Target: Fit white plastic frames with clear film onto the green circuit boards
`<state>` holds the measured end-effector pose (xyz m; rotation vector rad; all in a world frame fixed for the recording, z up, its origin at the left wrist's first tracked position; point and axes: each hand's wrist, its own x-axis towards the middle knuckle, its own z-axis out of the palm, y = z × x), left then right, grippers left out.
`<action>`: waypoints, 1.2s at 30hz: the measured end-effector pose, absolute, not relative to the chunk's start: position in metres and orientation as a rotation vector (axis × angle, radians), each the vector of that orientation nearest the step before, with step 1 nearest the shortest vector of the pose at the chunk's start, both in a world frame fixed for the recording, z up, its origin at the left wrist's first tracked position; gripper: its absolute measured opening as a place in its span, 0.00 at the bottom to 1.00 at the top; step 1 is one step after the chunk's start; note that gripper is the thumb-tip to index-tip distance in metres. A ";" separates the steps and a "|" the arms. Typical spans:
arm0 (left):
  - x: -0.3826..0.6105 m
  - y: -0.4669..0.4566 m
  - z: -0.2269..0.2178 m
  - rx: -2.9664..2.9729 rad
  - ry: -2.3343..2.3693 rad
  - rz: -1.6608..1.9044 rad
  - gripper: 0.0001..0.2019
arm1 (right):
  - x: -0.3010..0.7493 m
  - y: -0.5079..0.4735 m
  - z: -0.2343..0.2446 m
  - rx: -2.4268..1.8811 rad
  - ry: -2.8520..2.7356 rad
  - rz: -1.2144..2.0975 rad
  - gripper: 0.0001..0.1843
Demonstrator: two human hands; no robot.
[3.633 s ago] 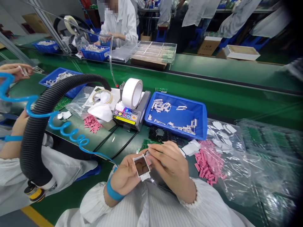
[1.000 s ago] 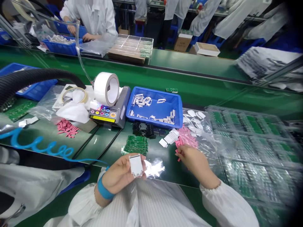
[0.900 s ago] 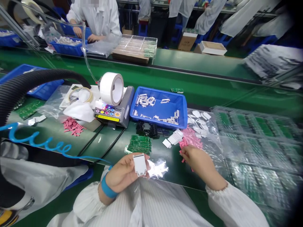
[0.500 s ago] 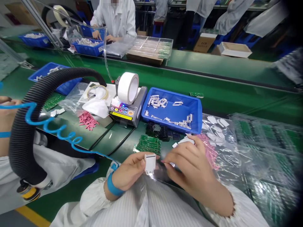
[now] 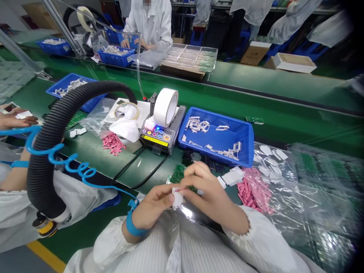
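My left hand (image 5: 152, 207) is closed on a small flat white rectangular piece (image 5: 178, 201), thumb on its face, low in front of my chest. My right hand (image 5: 210, 191) pinches a thin pink strip (image 5: 177, 190) against the upper end of that piece. Behind my fingers lie green circuit boards (image 5: 176, 173), partly covered by the right hand. White rectangular cards (image 5: 233, 176) and a heap of pink strips (image 5: 247, 195), partly under clear plastic, lie right of my right hand.
A blue bin (image 5: 204, 141) with white plastic frames stands ahead, beside a tape dispenser (image 5: 159, 138) bearing a white tape roll (image 5: 163, 108). A black hose (image 5: 45, 167) and a coiled blue cord (image 5: 82, 168) cross the left side. Another person's hand (image 5: 17, 119) works at far left.
My right hand has moved left from beside the pink heap and brought the pink strip onto the white piece. My left hand still holds the piece. The view has shifted slightly.
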<state>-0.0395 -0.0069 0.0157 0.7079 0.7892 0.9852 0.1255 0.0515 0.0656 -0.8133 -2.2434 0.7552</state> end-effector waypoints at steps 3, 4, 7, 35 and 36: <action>-0.049 -0.006 0.018 0.719 0.815 0.951 0.17 | 0.118 0.054 0.052 -0.783 -2.024 1.155 0.11; -0.052 -0.005 0.019 0.701 0.813 0.941 0.16 | 0.117 0.054 0.049 -0.764 -2.031 1.167 0.12; -0.058 -0.005 0.019 0.628 0.756 0.909 0.16 | 0.116 0.055 0.050 -0.729 -2.241 1.006 0.11; -0.094 -0.044 0.012 1.641 1.601 1.127 0.18 | 0.062 0.053 0.052 -0.969 -2.547 1.037 0.09; -0.096 -0.045 0.008 1.587 1.628 1.118 0.17 | 0.057 0.053 0.047 -0.981 -2.431 1.213 0.10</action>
